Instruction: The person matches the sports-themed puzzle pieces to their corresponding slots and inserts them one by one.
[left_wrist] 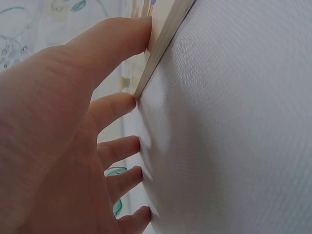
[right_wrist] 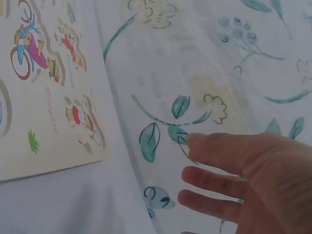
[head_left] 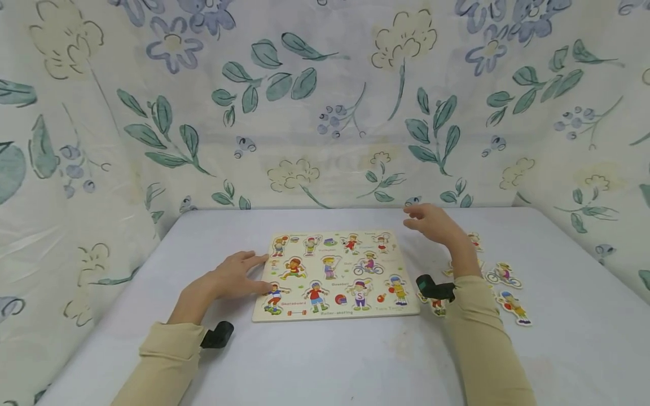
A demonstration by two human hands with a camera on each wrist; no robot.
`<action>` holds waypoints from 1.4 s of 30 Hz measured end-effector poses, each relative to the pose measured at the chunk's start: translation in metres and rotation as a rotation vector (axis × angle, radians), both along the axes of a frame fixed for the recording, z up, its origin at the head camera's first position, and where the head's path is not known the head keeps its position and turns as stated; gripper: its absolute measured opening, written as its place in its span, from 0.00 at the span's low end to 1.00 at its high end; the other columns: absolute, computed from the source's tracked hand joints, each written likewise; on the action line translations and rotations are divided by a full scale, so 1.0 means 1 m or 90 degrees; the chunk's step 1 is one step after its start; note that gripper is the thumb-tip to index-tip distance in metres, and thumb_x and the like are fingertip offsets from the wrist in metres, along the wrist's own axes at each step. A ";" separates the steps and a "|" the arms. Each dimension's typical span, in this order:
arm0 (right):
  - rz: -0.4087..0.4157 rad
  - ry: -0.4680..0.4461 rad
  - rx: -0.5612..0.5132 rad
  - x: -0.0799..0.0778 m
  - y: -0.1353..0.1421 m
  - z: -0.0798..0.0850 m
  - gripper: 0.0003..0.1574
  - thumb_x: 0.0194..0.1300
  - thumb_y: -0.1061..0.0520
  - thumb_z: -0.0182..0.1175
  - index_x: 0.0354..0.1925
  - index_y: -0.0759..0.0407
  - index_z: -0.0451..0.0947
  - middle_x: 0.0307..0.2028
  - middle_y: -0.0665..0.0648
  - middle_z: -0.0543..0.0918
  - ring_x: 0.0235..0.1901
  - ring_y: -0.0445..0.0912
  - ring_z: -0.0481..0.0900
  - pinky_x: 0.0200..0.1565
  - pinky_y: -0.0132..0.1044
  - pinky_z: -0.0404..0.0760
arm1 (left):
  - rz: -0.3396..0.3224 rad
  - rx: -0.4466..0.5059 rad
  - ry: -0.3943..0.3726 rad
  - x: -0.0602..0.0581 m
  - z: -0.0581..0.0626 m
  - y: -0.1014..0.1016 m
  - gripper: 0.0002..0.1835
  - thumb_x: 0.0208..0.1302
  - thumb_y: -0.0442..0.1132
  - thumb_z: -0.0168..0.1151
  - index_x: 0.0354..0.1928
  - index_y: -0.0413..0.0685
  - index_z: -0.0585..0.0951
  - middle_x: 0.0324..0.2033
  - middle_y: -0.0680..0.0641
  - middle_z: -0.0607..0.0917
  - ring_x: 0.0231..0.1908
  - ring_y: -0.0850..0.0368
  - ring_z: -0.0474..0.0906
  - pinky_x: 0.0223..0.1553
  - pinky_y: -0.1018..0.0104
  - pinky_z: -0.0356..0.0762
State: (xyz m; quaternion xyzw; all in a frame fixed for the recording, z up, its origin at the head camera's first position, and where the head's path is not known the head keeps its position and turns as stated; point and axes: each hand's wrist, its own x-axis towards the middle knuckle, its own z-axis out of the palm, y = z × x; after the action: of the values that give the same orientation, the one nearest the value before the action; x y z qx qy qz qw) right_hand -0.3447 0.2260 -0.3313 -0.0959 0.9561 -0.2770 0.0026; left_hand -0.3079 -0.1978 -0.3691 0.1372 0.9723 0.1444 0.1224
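A wooden puzzle board (head_left: 313, 270) with printed sports figures lies on the table. My left hand (head_left: 223, 282) is at its left side, the thumb on the board's face and the index fingertip by the edge. In the left wrist view, the other fingers of the left hand (left_wrist: 58, 136) are spread and touch the tabletop beside the board (left_wrist: 163, 41). Raised near the board's back right corner, my right hand (head_left: 431, 223) has loosely bent fingers and holds nothing. The right wrist view shows this hand (right_wrist: 263, 180) apart from the board (right_wrist: 53, 151).
Several loose puzzle pieces lie right of the board, among them a cyclist (head_left: 503, 275) and a figure in yellow (head_left: 514, 309). The right forearm partly covers others, such as one piece (head_left: 438, 307). A floral curtain (head_left: 345, 158) hangs behind the white table (head_left: 330, 361).
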 end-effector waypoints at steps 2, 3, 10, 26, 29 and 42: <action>-0.009 0.003 -0.005 -0.001 0.003 -0.001 0.30 0.73 0.55 0.53 0.68 0.69 0.67 0.63 0.72 0.72 0.63 0.65 0.69 0.62 0.59 0.72 | 0.001 0.004 -0.001 0.000 -0.001 -0.001 0.47 0.58 0.60 0.67 0.73 0.42 0.64 0.71 0.27 0.58 0.71 0.27 0.50 0.65 0.28 0.57; -0.013 0.004 -0.006 -0.001 0.005 -0.002 0.30 0.73 0.55 0.53 0.68 0.69 0.67 0.63 0.72 0.72 0.62 0.64 0.69 0.61 0.59 0.72 | 0.001 0.005 -0.002 0.001 -0.002 -0.002 0.47 0.58 0.60 0.67 0.73 0.42 0.64 0.71 0.27 0.58 0.71 0.27 0.50 0.65 0.28 0.57; -0.041 -0.003 -0.003 0.004 0.021 -0.004 0.30 0.74 0.55 0.51 0.68 0.70 0.66 0.63 0.73 0.71 0.61 0.65 0.69 0.61 0.60 0.72 | 0.002 0.007 -0.009 0.001 -0.001 -0.002 0.46 0.59 0.60 0.66 0.73 0.42 0.64 0.72 0.28 0.58 0.71 0.27 0.50 0.65 0.28 0.57; -0.204 -0.128 0.003 0.013 0.065 -0.025 0.31 0.74 0.55 0.47 0.68 0.71 0.63 0.66 0.77 0.64 0.65 0.70 0.62 0.63 0.75 0.56 | 0.000 0.012 -0.014 0.002 0.003 -0.001 0.47 0.58 0.61 0.66 0.73 0.43 0.64 0.72 0.29 0.58 0.71 0.28 0.50 0.66 0.29 0.56; -0.219 -0.136 -0.009 0.014 0.069 -0.030 0.32 0.74 0.54 0.48 0.68 0.72 0.62 0.66 0.77 0.63 0.65 0.71 0.61 0.62 0.78 0.51 | 0.000 0.012 -0.015 0.003 0.003 -0.002 0.47 0.58 0.61 0.66 0.73 0.43 0.64 0.72 0.29 0.58 0.71 0.28 0.50 0.66 0.29 0.56; -0.244 -0.073 -0.027 0.014 0.082 -0.051 0.24 0.74 0.54 0.50 0.60 0.68 0.75 0.60 0.74 0.73 0.64 0.71 0.61 0.62 0.81 0.36 | 0.015 0.009 -0.023 0.004 0.003 -0.001 0.46 0.59 0.60 0.66 0.74 0.45 0.63 0.73 0.30 0.57 0.72 0.30 0.49 0.67 0.30 0.55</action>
State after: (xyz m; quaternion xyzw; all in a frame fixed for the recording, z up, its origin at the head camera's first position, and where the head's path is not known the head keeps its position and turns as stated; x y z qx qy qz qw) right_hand -0.3304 0.3075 -0.3827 0.1035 0.9491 -0.2975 0.0023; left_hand -0.3037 -0.1990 -0.3662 0.1236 0.9705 0.1551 0.1371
